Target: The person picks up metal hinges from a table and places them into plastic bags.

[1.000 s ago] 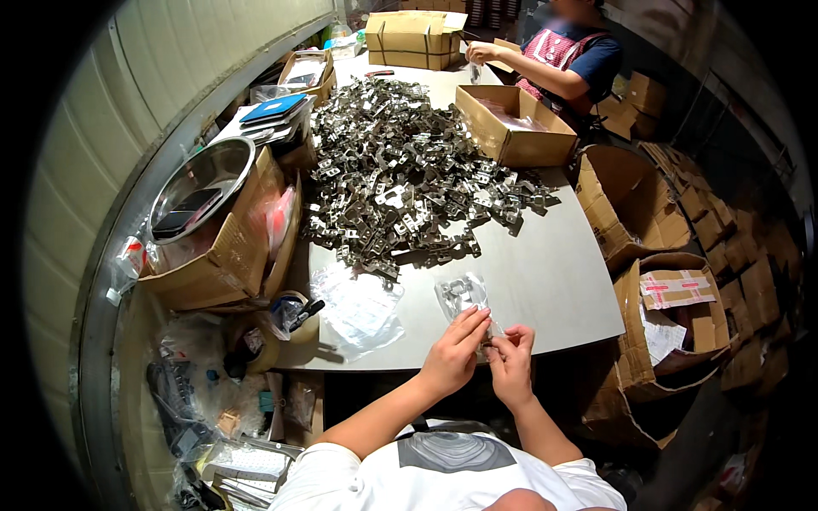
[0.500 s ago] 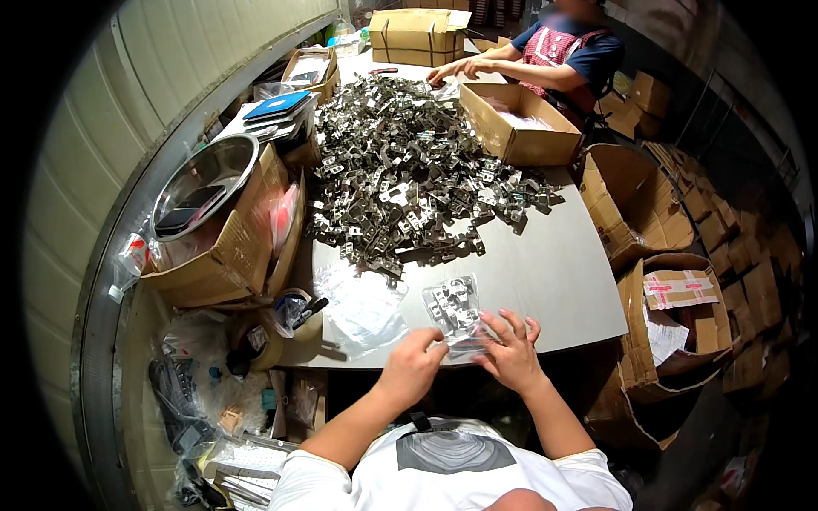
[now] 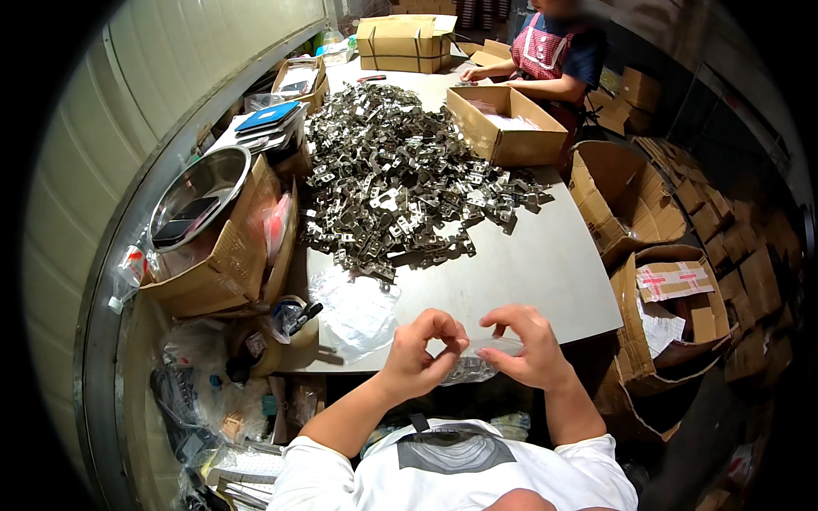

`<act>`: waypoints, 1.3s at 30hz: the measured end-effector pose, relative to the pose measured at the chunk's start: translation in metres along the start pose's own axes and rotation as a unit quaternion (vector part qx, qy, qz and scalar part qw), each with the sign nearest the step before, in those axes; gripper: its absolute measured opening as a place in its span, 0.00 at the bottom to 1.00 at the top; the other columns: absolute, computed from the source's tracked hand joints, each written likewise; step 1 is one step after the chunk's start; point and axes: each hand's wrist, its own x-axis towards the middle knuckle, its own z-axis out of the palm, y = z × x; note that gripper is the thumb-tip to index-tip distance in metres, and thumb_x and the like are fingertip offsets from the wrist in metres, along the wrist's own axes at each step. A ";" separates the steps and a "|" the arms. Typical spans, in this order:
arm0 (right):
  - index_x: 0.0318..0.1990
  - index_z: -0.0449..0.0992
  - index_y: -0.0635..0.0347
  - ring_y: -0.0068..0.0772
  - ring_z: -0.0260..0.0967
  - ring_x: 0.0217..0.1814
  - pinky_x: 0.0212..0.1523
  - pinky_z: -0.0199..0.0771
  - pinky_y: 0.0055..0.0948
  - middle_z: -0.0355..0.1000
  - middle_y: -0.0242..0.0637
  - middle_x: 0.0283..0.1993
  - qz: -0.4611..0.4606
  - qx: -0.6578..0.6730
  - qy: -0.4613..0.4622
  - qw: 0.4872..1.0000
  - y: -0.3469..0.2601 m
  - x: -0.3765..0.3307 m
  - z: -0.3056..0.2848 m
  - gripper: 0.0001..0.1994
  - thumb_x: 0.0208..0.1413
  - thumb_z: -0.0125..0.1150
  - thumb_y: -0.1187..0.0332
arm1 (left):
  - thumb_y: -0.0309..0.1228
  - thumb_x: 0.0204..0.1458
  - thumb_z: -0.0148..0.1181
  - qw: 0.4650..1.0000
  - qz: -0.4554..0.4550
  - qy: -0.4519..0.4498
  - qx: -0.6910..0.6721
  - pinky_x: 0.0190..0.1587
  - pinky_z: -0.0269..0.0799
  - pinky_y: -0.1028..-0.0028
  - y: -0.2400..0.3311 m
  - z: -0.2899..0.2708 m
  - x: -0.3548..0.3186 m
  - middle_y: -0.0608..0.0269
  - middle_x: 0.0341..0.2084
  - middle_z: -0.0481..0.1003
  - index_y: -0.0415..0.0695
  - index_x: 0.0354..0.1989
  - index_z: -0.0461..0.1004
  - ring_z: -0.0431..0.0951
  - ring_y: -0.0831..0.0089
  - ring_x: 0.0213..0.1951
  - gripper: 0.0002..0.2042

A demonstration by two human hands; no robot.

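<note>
A clear plastic bag (image 3: pixel 469 371) with small metal parts in it hangs between my two hands at the table's near edge. My left hand (image 3: pixel 421 353) pinches one side of its top between thumb and fingers. On the other side, the thumb and fingers of my right hand (image 3: pixel 530 347) close on the bag's upper edge. Flat empty clear bags (image 3: pixel 351 317) lie to the left of my hands. Beyond them a large heap of small silvery metal clips or brackets (image 3: pixel 388 187) covers the middle of the table.
Across the table a co-worker's hands (image 3: pixel 477 75) rest near an open cardboard box (image 3: pixel 524 146). Cartons (image 3: pixel 673 341) stand along the right side. At left are a steel bowl (image 3: pixel 228 162) holding phones, a carton (image 3: pixel 204 281) and tape rolls (image 3: pixel 294 332). The table (image 3: pixel 545 272) is pale grey.
The bag of metal parts has been lifted off the tabletop and drawn toward me, upright between my hands. My fingers have closed on its top. The co-worker's hands have shifted.
</note>
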 end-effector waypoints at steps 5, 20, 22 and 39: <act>0.33 0.73 0.57 0.38 0.72 0.38 0.41 0.66 0.33 0.74 0.34 0.35 -0.090 -0.063 -0.070 0.992 -0.003 0.006 -0.002 0.06 0.48 0.64 0.72 | 0.13 0.49 0.58 0.998 -0.013 0.003 0.067 0.35 0.68 0.80 0.014 0.008 -0.001 0.57 0.26 0.74 0.42 0.32 0.55 0.71 0.79 0.29 0.16; 0.33 0.73 0.57 0.39 0.69 0.44 0.48 0.64 0.36 0.72 0.35 0.40 -0.060 -0.019 -0.074 0.995 0.007 -0.002 -0.011 0.07 0.47 0.65 0.69 | 0.15 0.52 0.57 0.998 0.054 -0.019 0.041 0.28 0.69 0.74 0.005 0.009 0.003 0.55 0.27 0.75 0.41 0.34 0.55 0.73 0.70 0.24 0.14; 0.32 0.73 0.57 0.38 0.69 0.44 0.48 0.63 0.36 0.72 0.34 0.40 -0.066 -0.022 -0.082 0.994 0.007 -0.001 -0.008 0.07 0.47 0.64 0.70 | 0.15 0.52 0.57 0.994 0.073 -0.026 0.074 0.27 0.70 0.74 0.004 0.011 0.003 0.55 0.27 0.75 0.41 0.34 0.56 0.73 0.69 0.24 0.14; 0.27 0.71 0.60 0.39 0.68 0.36 0.45 0.66 0.34 0.72 0.36 0.33 0.008 -0.003 -0.061 0.998 0.025 -0.029 -0.028 0.05 0.44 0.62 0.73 | 0.14 0.54 0.57 0.999 -0.006 0.009 -0.046 0.39 0.67 0.80 -0.009 -0.009 -0.006 0.53 0.31 0.72 0.45 0.33 0.51 0.71 0.78 0.32 0.18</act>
